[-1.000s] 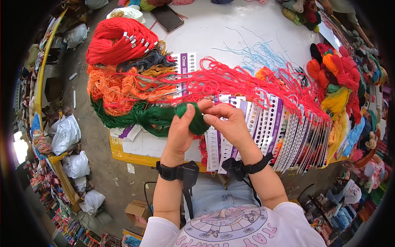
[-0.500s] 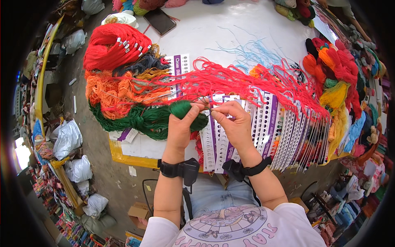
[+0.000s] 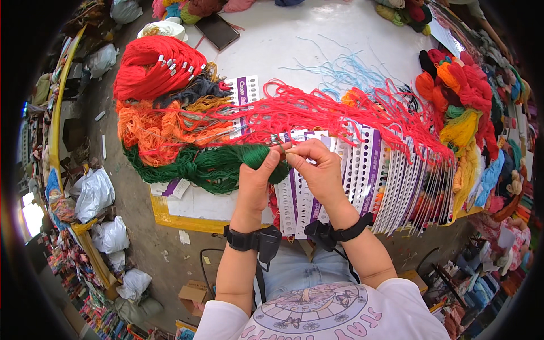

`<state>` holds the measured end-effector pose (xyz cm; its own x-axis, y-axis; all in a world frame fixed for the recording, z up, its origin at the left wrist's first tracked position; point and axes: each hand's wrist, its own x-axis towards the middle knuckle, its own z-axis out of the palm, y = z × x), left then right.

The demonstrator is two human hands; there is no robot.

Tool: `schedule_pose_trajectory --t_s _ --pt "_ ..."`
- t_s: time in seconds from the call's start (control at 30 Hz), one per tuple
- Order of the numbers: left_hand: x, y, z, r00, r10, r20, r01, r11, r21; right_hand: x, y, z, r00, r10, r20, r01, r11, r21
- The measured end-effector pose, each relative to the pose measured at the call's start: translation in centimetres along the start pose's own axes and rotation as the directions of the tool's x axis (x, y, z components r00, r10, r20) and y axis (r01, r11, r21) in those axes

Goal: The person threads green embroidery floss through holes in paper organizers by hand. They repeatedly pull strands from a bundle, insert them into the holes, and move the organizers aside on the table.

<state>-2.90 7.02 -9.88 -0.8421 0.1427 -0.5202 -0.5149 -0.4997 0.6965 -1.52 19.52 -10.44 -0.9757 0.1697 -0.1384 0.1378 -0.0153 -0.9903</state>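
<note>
My left hand [image 3: 256, 180] is closed round the right end of a dark green thread skein [image 3: 211, 168], which trails left across the table's near edge. Right beside it, my right hand [image 3: 318, 167] pinches at the skein's end with thumb and forefinger; green strands seem to run between the fingertips, though the fine threads are hard to make out. Long loose red threads [image 3: 317, 110] stretch across the table just beyond both hands. Under and to the right of my right hand lie overlapping white and purple punched thread cards [image 3: 358, 170], several with coloured threads through their holes.
A red skein bundle [image 3: 148, 68] with small white tags and an orange thread pile [image 3: 147, 124] lie at the left. Farther back are light blue threads [image 3: 340, 71] and a phone [image 3: 217, 32]. Yellow skeins [image 3: 463, 130] heap at the right. Yellow tape [image 3: 187, 221] lines the table's front edge.
The green skein's end has spread wider over my left hand, which has shifted slightly right. My right hand has moved a little left, closer to it.
</note>
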Motion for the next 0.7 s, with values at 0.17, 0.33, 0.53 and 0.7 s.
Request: schedule_pose_trajectory --t_s 0.17,0.33,0.53,0.7 --pt "0.7 -1.0 -0.4 0.996 0.083 -0.042 -0.083 0.996 -0.014 -0.7 0.0 0.2 0.999 0.047 0.001 -0.046 0.990 -0.132" --pt "1.9 3.5 -8.5 0.979 0.016 -0.205 -0.103 0.902 -0.419 0.0 -0.2 -11.1 0.933 0.149 -0.329 -0.003 0.914 0.405" --pt "-0.3 8.4 -12.8 0.921 0.299 -0.250 -0.362 0.894 -0.265 -2.4 -9.2 -29.5 0.579 -0.208 -0.789 0.271 0.961 -0.054" --pt "1.8 -1.2 -1.5 0.987 -0.154 -0.039 0.154 0.863 0.481 1.2 -1.6 -10.9 0.976 0.187 -0.113 -0.187 0.982 0.010"
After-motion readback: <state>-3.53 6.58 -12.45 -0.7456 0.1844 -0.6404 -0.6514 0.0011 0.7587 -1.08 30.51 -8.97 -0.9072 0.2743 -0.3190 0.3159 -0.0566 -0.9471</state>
